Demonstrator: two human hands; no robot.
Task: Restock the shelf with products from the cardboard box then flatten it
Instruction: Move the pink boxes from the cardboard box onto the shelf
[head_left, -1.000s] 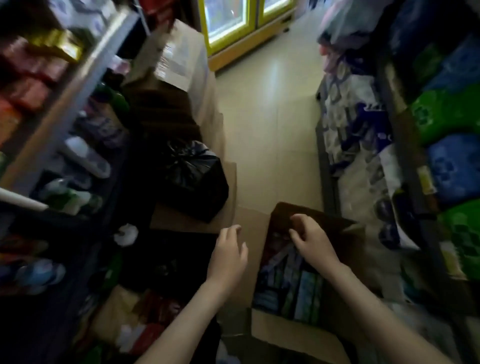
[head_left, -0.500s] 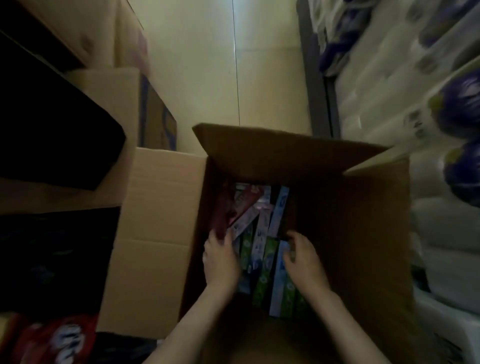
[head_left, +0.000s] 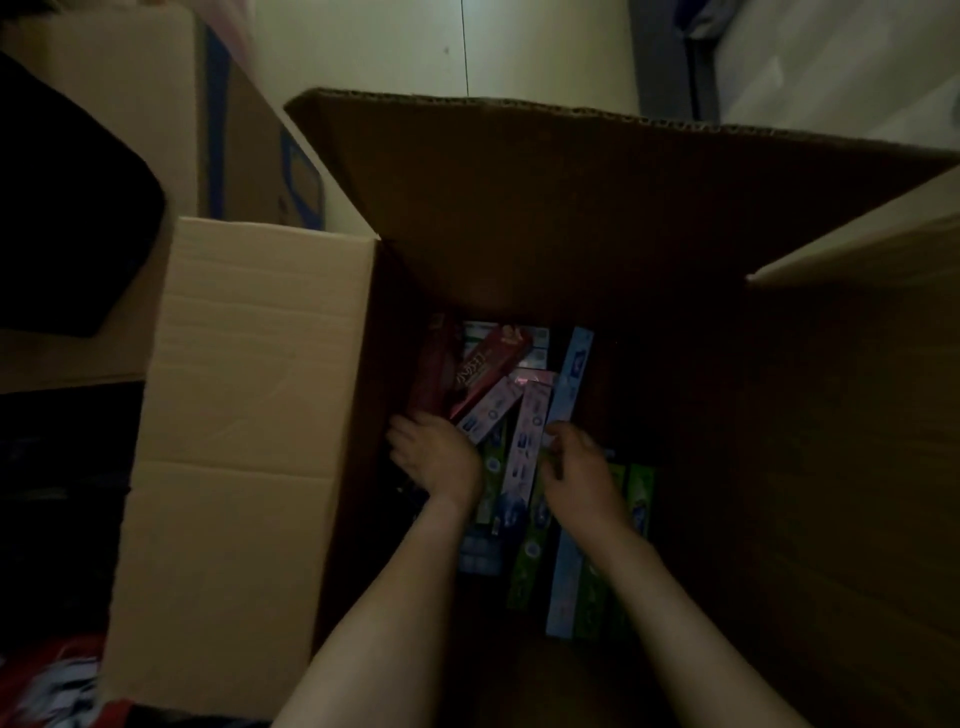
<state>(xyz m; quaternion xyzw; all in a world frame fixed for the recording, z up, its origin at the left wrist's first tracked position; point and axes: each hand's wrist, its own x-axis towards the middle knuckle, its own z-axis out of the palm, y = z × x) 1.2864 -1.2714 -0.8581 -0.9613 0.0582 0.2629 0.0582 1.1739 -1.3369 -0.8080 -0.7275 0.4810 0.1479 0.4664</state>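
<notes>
Slim pink, green and pale-blue cartons lie jumbled deep in the open brown cardboard box. My left hand is by its left wall, right hand mid-pile; grips too dark to tell. Criss-crossed cartons may snag, spill.

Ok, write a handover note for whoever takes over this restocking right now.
Left grip: down inside the open brown cardboard box, resting on the long thin product cartons beside the dark red carton; hold unclear.
Right grip: fingers curled at the long pale blue carton; hold unclear.
Done: box open, flaps up.
Left: no carton is lifted clear; many lie in the box. Shelve them, then flatten the box.
</notes>
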